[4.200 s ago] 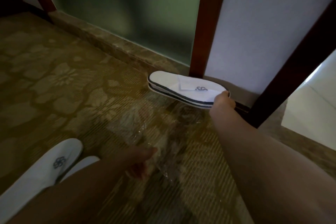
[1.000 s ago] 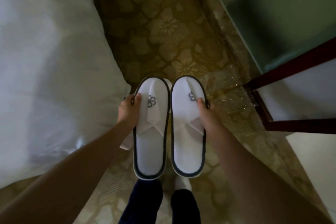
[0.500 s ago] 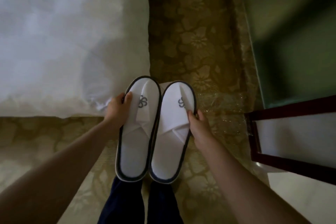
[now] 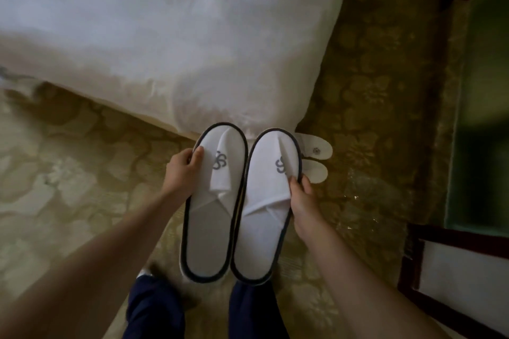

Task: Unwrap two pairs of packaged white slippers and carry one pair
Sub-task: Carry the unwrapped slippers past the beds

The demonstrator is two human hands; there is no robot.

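two slippers [image 4: 239,201], fingers [image 4: 199,152] gripping outer edges

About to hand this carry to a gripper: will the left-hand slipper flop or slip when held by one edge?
Probably light: the left hand holds the left-hand slipper by one edge. Its heel stays straight unsupported, so likely fairly stiff. The cloth-like surface looks unlikely to slip.

2 white slippers [image 4: 237,212] side by side, unwrapped

Held slippers [image 4: 239,201] side by side above carpet [image 4: 68,187]; bed [image 4: 165,36] ahead; second pair [image 4: 316,159] on carpet right
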